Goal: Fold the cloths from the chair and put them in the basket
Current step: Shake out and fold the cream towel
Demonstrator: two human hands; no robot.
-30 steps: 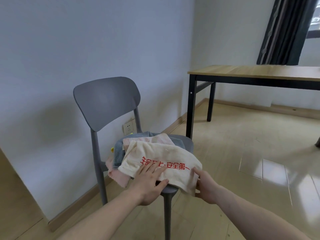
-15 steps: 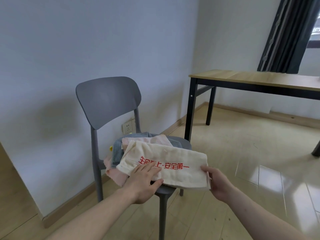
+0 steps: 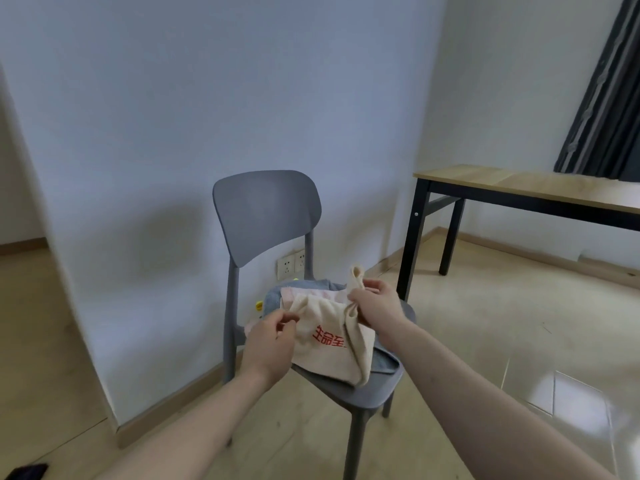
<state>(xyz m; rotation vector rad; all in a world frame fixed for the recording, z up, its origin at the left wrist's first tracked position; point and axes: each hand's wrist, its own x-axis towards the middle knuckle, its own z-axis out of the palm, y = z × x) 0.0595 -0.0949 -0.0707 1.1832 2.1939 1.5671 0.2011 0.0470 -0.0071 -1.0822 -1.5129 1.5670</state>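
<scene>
— Grey plastic chair against a pale wall, its seat piled with cloths just under both hands. What is being worked?

— Top of the pile: a cream towel with red printed characters, lying over a grey-blue cloth and a pink cloth. The basket is nowhere in view.

— And the hands?

— The right hand is closed on a bunched end of the cream towel, a tuft of fabric standing up above its fingers. The left hand pinches the towel's opposite edge between curled fingers and thumb, just left of the red print.

— How will the towel behave?

— By the look of it, light and entirely limp. It sags between the two grips and drapes over the seat's front edge below the right wrist, so it will hold no shape unsupported. Terry-like weave, so likely not slippery; nothing fragile about it.

— Best place to take it?

— At the corners, I would judge. A bunched middle grip, as on the right, carries the towel but leaves the edges hanging unevenly. Two corners of one short edge, pulled taut between the hands, should let it hang flat for a clean fold.

— Any risk?

— The cloths beneath may drag along if the towel is slid rather than lifted clear; the pink one already hangs off the seat behind the left hand.
</scene>
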